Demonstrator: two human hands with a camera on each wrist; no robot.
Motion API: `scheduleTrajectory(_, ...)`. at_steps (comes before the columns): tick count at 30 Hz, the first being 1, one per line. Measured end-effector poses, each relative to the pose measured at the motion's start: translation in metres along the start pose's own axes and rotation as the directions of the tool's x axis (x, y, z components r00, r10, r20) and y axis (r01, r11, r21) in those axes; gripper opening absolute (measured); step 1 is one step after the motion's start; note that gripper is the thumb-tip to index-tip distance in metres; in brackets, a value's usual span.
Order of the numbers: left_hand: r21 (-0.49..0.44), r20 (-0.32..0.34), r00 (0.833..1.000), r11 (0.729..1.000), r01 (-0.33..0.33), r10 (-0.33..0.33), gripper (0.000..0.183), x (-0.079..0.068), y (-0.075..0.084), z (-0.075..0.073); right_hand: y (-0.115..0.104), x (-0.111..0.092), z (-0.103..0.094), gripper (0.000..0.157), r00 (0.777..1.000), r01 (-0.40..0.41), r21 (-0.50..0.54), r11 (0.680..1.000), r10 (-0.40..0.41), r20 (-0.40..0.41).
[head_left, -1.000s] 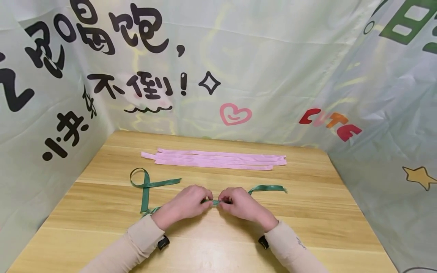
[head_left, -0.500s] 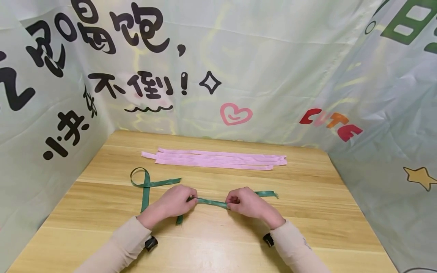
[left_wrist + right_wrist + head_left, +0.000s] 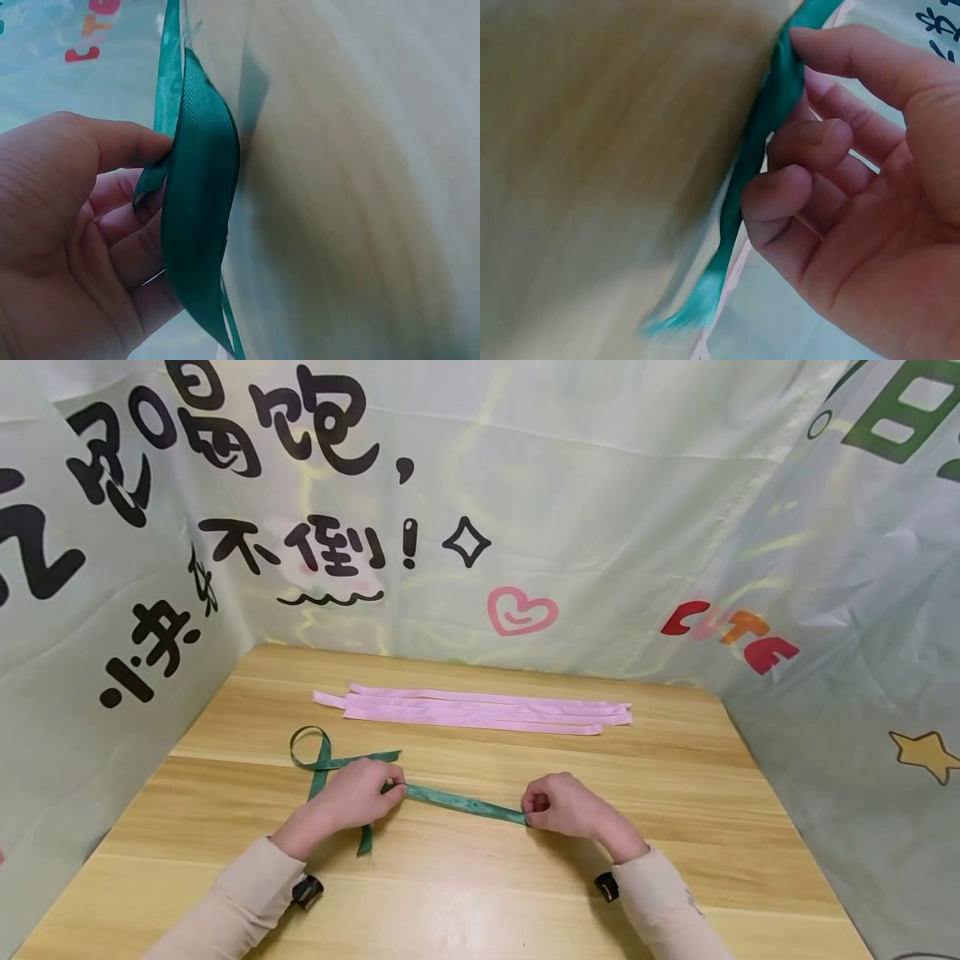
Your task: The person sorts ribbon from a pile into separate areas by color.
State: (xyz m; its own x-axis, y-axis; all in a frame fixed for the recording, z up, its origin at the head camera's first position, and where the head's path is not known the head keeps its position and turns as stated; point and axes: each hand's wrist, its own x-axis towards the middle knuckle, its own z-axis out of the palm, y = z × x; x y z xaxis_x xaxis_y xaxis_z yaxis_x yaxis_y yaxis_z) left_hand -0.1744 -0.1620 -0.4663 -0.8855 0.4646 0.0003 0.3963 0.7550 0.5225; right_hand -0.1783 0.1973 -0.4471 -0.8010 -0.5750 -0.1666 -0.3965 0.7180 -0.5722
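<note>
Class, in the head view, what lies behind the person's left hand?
Behind the left hand lie a looped green ribbon and, farther back, pink strips on the wooden table. The looped ribbon's near end cannot be seen, because the hand covers it.

Green ribbon (image 3: 467, 804), prob. taut, btwn both hands (image 3: 362, 795) (image 3: 567, 807), pink strips (image 3: 480, 708) behind.
</note>
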Motion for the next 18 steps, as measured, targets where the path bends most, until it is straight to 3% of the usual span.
scheduleTrajectory(7, -0.022, -0.02, 1.0, 1.0, 0.014, -0.014, 0.016, 0.0, -0.004, -0.006, 0.004, -0.007, -0.012, 0.009, 1.0, -0.016, -0.014, 1.0, 0.016, -0.013)
scheduleTrajectory(18, 0.009, -0.077, 0.996, 0.999, 0.049, -0.048, 0.014, 0.0, -0.011, -0.008, 0.018, -0.015, -0.031, 0.008, 0.986, -0.052, -0.116, 0.992, 0.032, -0.164)
